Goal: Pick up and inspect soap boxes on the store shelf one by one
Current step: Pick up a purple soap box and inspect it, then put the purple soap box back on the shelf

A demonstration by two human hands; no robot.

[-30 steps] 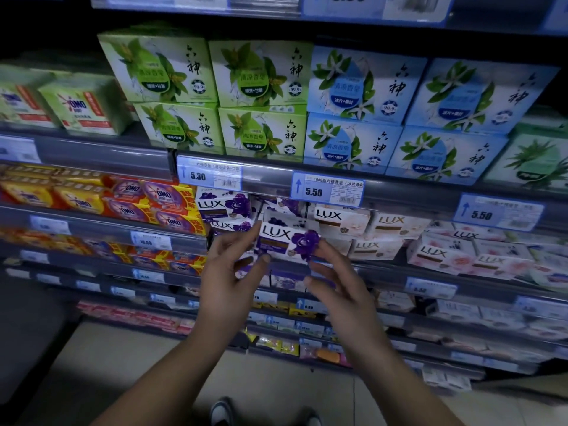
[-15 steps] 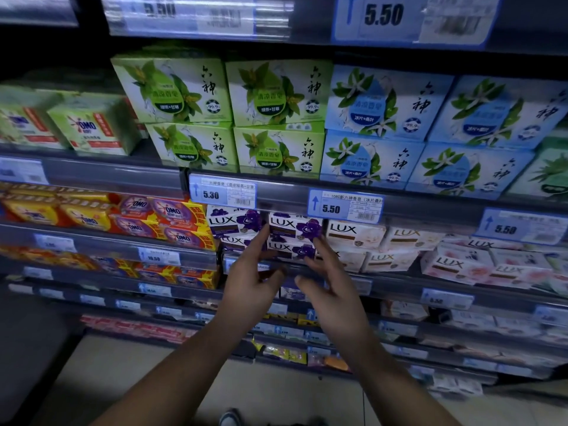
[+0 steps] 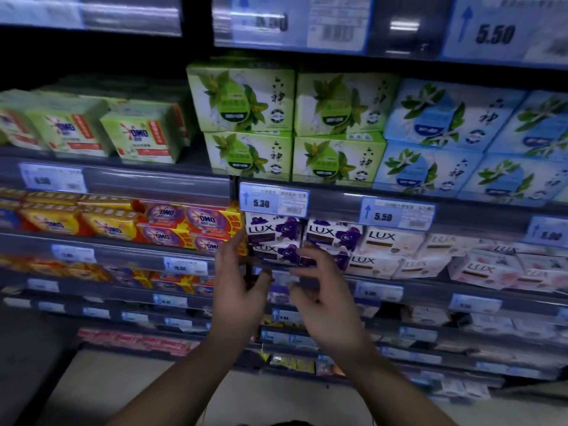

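Observation:
Purple LUX soap boxes point(image 3: 273, 230) stand stacked on the middle shelf, under the 5.30 price tag point(image 3: 273, 199). A second purple stack point(image 3: 333, 233) sits just to their right. My left hand point(image 3: 238, 290) is raised in front of the shelf rail, fingertips at the left edge of the lower purple box point(image 3: 276, 252). My right hand point(image 3: 325, 299) hovers beside it with fingers spread and curled, just below the same boxes. Neither hand holds anything.
White and pink LUX boxes point(image 3: 390, 244) continue to the right. Orange OMO packs point(image 3: 181, 226) lie to the left. Green boxes point(image 3: 242, 99) and blue boxes point(image 3: 448, 118) fill the shelf above. Lower shelves with price rails point(image 3: 172, 299) run below my hands; pale floor beneath.
One second ago both hands held a purple LUX box off the shelf. It went back onto the stack, and my hands have drawn slightly back, empty. The view tilted upward.

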